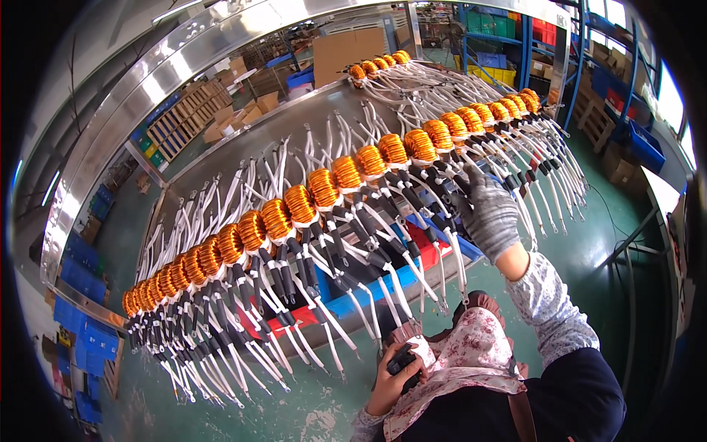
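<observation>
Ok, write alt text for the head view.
A gray-gloved right hand is at the black-sleeved white leads hanging from a long row of copper-coloured coils; the bare left hand holds a small black object. The coils line a metal bench in a workshop with blue shelving.

Wooden pallet (184,121); blue shelving (526,55); green floor (589,287)

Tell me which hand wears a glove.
The right hand wears a grey striped glove; the left hand, around a black object, shows bare fingers.
</observation>
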`<act>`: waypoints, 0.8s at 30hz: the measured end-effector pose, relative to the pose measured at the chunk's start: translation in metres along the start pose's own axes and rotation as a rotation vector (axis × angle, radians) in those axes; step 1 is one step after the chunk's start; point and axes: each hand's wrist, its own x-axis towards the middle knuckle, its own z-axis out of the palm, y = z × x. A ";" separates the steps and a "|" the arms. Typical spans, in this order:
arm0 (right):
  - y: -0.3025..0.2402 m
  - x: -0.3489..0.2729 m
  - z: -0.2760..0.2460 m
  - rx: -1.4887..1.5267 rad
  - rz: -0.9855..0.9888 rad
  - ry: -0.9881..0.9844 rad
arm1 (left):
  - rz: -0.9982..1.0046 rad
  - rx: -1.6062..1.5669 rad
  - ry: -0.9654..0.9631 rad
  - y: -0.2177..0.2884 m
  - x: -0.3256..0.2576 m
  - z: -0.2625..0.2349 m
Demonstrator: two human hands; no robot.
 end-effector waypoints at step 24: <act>0.024 -0.039 0.033 1.805 0.880 -0.514 | -0.064 0.035 -0.069 -0.005 0.006 0.004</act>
